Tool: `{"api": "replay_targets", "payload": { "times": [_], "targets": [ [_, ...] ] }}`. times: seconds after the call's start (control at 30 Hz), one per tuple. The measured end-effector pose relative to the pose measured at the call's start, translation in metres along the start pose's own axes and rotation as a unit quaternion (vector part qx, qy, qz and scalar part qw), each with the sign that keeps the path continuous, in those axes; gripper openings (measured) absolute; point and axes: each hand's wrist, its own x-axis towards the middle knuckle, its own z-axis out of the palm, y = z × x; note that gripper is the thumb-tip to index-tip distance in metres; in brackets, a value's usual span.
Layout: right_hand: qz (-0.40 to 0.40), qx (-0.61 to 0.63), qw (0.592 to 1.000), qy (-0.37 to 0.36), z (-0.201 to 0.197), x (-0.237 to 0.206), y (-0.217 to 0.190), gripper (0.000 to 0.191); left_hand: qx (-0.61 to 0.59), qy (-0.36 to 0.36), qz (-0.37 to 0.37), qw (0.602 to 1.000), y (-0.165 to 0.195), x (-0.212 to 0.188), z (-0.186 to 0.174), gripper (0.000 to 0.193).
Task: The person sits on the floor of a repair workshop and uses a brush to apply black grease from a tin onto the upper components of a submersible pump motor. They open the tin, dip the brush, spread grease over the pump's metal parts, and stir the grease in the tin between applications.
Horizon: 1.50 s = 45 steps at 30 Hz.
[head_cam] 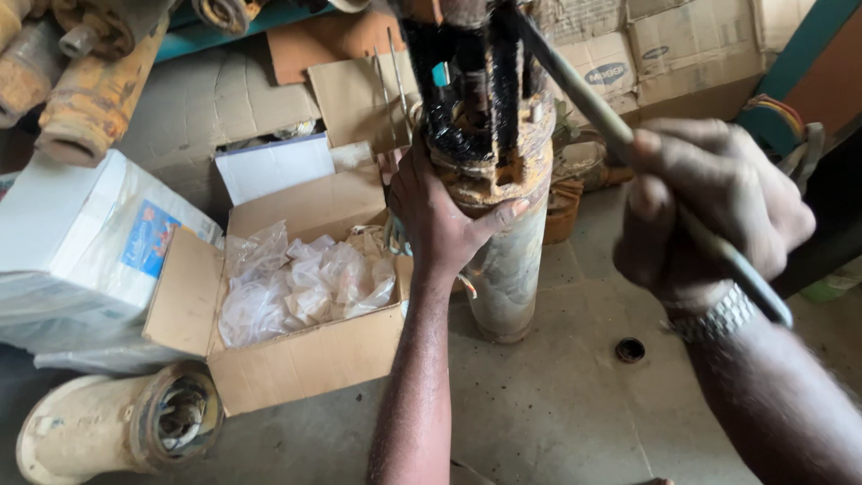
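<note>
A tall rusty cylindrical motor [508, 260] stands upright on the floor, with black wire windings [467, 90] sticking out of its top. My left hand [440, 216] wraps around the motor's rusty upper rim from the left side. My right hand [709, 207] is closed around a long grey metal rod [620, 135], whose far end reaches into the windings at the top of the motor. A metal watch [718, 316] sits on my right wrist.
An open cardboard box [305, 359] of crumpled clear plastic bags lies left of the motor. A cream pump housing [117, 422] lies at the lower left. White cartons [81, 233], rusty yellow parts [90, 99] and flattened cardboard [664, 54] surround them. A small black ring [629, 349] lies on the concrete floor.
</note>
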Motion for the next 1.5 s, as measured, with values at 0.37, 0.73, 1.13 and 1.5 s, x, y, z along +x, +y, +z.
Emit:
{"api": "replay_targets", "payload": {
  "times": [0.37,0.73,1.13,1.5],
  "targets": [
    [-0.037,-0.001,0.999,0.003,0.017,0.028,-0.023,0.019,-0.003,-0.007,-0.012,1.000,-0.001,-0.002,0.002,0.139],
    [-0.003,-0.028,0.997,-0.076,0.008,0.027,-0.025,0.016,0.011,-0.002,-0.013,1.000,-0.005,-0.004,0.005,0.140],
    [0.001,0.037,0.998,-0.051,0.009,0.026,-0.020,0.019,-0.001,0.002,-0.014,1.000,-0.005,-0.004,0.008,0.141],
    [-0.010,0.054,0.986,-0.156,-0.018,0.009,-0.011,0.022,0.000,-0.010,-0.022,1.000,-0.005,-0.006,0.005,0.141]
  ]
}}
